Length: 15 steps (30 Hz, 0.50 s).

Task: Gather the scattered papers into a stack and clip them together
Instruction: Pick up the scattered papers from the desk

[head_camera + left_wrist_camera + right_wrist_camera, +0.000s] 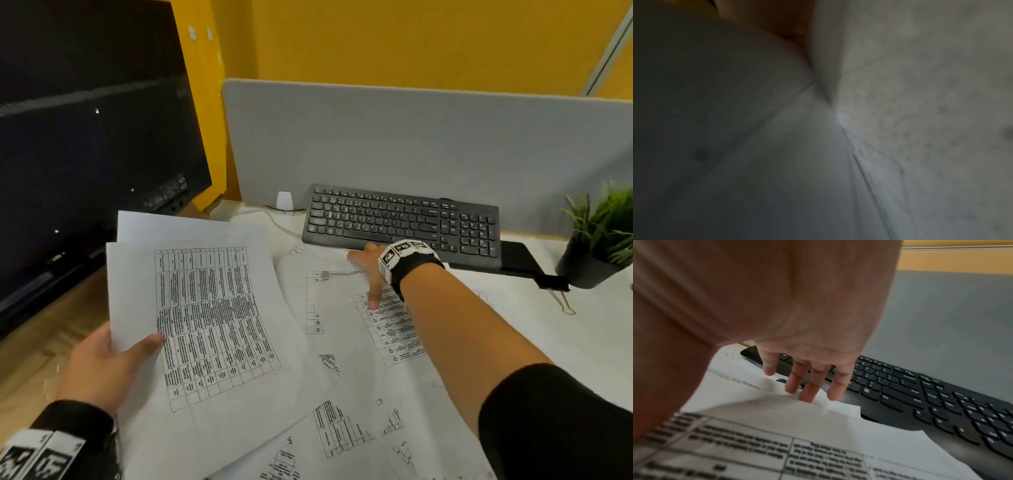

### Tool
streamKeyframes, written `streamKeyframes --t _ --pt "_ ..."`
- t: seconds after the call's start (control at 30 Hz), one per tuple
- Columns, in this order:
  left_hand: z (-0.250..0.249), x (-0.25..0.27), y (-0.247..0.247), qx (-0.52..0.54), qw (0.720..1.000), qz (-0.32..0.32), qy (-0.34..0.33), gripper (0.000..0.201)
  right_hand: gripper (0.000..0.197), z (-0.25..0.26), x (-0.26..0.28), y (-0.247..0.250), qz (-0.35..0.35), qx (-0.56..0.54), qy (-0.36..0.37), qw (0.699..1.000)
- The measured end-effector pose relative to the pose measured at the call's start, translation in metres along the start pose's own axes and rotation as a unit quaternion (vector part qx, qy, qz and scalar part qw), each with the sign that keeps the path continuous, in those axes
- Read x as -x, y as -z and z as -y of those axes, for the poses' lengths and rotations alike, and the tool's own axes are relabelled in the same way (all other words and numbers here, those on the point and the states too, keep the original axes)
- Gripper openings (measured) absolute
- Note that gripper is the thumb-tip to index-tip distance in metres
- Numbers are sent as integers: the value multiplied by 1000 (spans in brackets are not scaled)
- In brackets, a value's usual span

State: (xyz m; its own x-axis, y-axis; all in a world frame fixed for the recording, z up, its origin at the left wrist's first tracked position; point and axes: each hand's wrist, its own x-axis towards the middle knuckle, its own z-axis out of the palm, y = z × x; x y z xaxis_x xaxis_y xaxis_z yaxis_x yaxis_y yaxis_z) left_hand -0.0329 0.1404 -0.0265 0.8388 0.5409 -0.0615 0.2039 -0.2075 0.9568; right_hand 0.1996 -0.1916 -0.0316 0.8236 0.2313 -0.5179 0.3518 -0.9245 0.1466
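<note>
White printed sheets (205, 308) are pinched in the left hand (102, 370); others lie scattered on the worktop (565, 342). Right hand (368, 267), fingers (809, 391) spread, presses one sheet beside the black keyboard (404, 219); dragging may crease it.

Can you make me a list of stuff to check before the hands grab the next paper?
1. Left hand grips the gathered sheets: ok.
2. Right hand is open on a loose paper by the keyboard: ok.
3. All papers are in one stack: not ok, several lie spread on the desk.
4. Binder clip waits near the plant: ok.
5. Held sheets' edges are lined up: not ok, one sticks out behind.
</note>
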Motion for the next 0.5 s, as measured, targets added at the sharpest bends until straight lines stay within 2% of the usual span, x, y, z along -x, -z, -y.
streamKeyframes --t 0.17,0.33,0.5 --pt "-4 8 -7 14 1000 -5 24 38 129 3 13 -2 -1 -25 -14 1000" --pt "-5 9 -5 25 999 -12 32 40 132 1 13 1 -21 -63 3 998" --pt "-8 12 -5 27 999 -25 20 39 146 -2 0 2 -41 -75 -9 996"
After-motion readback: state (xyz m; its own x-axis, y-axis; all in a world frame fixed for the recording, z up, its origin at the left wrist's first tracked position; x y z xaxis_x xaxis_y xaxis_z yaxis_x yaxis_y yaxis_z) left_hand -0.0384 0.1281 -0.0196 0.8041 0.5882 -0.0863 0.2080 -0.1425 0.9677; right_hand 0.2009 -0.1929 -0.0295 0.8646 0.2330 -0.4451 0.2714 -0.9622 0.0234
